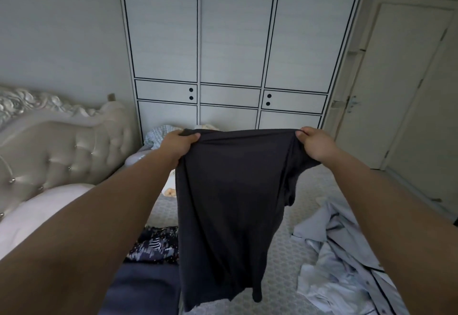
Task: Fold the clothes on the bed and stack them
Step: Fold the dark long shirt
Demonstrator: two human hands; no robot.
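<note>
A dark grey T-shirt [228, 205] hangs in the air over the bed [285, 252], stretched wide along its top edge. My left hand [177, 145] grips the shirt's top left corner, and my right hand [313, 143] pinches its top right corner. The shirt's lower hem dangles near the bottom of the view. On the bed's right side lies a crumpled light blue shirt [339, 265] with dark piping. A dark patterned garment [156, 245] lies at the left, above a navy blue piece [146, 287].
A tufted cream headboard [62, 151] and a pale pink pillow [37, 215] are at the left. A white wardrobe [235, 49] stands behind the bed, a door [401, 86] to the right. A light blue bundle [158, 135] sits at the bed's far end.
</note>
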